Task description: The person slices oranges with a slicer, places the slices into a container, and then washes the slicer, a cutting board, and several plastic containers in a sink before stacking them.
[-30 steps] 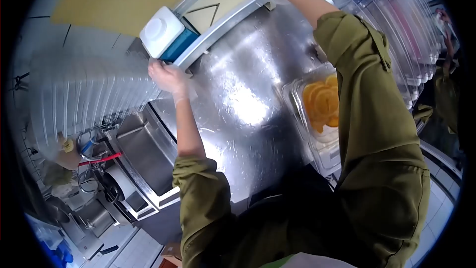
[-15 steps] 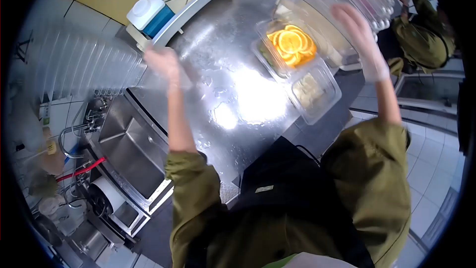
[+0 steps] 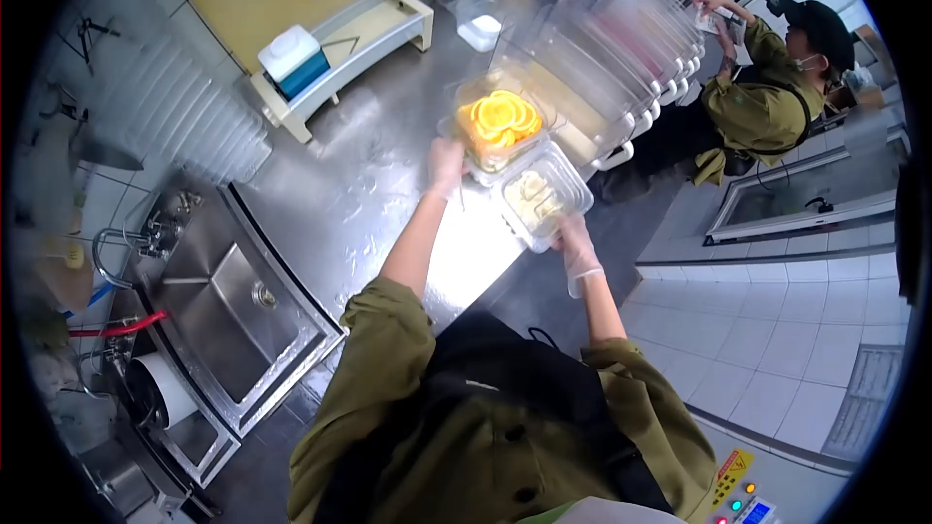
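Observation:
Orange slices fill a clear container (image 3: pixel 500 124) on the steel counter (image 3: pixel 359 175). My left hand (image 3: pixel 447 165), in a clear glove, is at that container's left edge with its fingers bent. Nearer to me, a second clear container (image 3: pixel 534 199) holds pale pieces. My right hand (image 3: pixel 573 238), gloved too, has its fingers closed on this container's near right corner. The two containers are side by side and look to be touching or overlapping.
A sink (image 3: pixel 233 311) lies at the left, below stacked clear containers (image 3: pixel 184 97). A blue and white box (image 3: pixel 294 63) sits on a raised rack (image 3: pixel 374 39). Clear bins (image 3: pixel 592 58) line the back right. A co-worker (image 3: pixel 762 87) stands beyond them.
My left hand has come right from the stacked containers to the orange container. My right hand has come down to the container of pale pieces. The camera view has shifted.

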Tool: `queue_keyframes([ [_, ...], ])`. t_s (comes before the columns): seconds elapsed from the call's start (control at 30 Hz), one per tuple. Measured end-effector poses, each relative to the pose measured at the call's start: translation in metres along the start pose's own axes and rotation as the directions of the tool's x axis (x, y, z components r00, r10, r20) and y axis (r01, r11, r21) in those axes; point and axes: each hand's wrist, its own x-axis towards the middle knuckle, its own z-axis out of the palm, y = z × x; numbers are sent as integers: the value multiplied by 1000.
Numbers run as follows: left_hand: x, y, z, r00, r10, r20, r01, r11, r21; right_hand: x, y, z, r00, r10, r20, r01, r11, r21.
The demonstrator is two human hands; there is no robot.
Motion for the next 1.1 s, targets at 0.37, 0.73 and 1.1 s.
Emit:
queue_keyframes([
  [0.37, 48, 3, -58, 935, 83, -345, -59, 995, 81, 22, -25, 91, 989, 109, 104, -118, 989, 88],
  [0.73, 100, 15, -93, 727, 309, -613, -206, 950, 234, 45, -84, 129, 894, 120, 432, -70, 989, -128],
  [1.1, 92, 22, -98, 710, 437, -553, -242, 888, 391, 319, -161, 223, 950, -157, 270, 43, 922, 385],
])
